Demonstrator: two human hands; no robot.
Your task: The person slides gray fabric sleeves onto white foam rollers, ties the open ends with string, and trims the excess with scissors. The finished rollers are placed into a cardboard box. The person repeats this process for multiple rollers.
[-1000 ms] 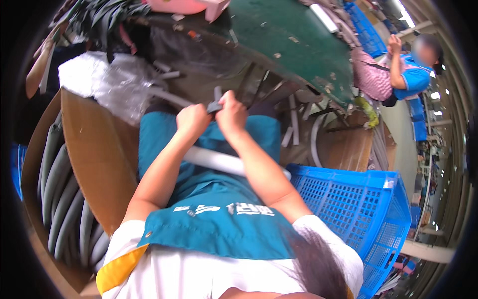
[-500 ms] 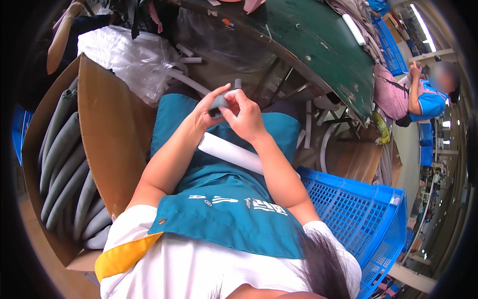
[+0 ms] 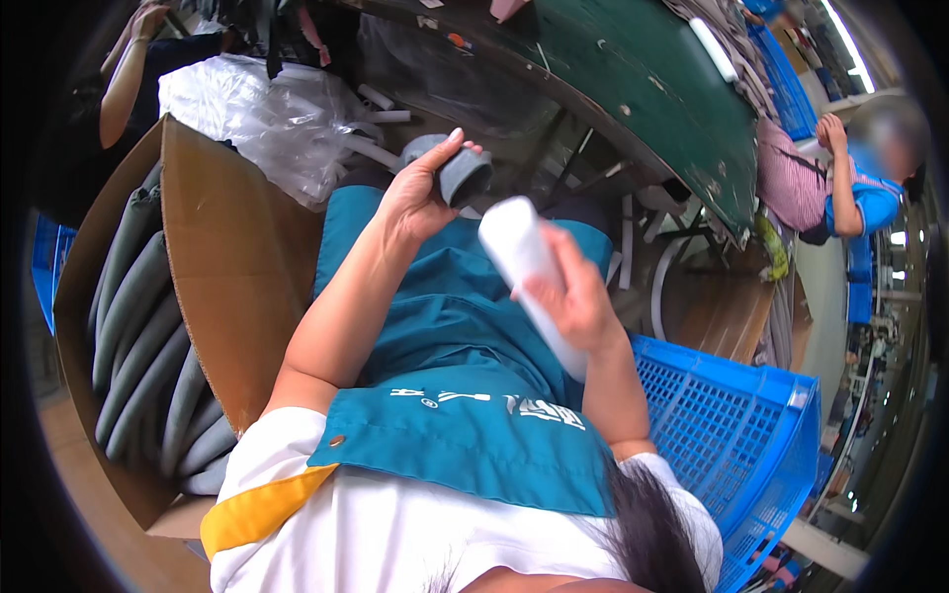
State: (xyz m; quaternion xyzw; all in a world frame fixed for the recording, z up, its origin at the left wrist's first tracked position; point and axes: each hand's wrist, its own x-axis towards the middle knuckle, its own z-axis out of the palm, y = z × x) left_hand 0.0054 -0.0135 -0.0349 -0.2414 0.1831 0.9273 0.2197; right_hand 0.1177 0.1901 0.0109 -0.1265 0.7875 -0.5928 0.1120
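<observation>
Box (image 3: pixel 222 267) of tubes (image 3: pixel 138 326) left of lap, crate (image 3: pixel 732 435) right, table (image 3: pixel 613 89) ahead, bag (image 3: pixel 267 109) behind box.

The scene was evenly and brightly lit from overhead strip lights (image 3: pixel 714 47) at the upper right. Straight edges were bent strongly toward the black fisheye rim. The right hand (image 3: pixel 573 296) was smeared by motion blur.

Green worktable (image 3: pixel 633 89) ahead; cardboard box (image 3: pixel 232 267) left; blue crate (image 3: pixel 732 445) right.
</observation>
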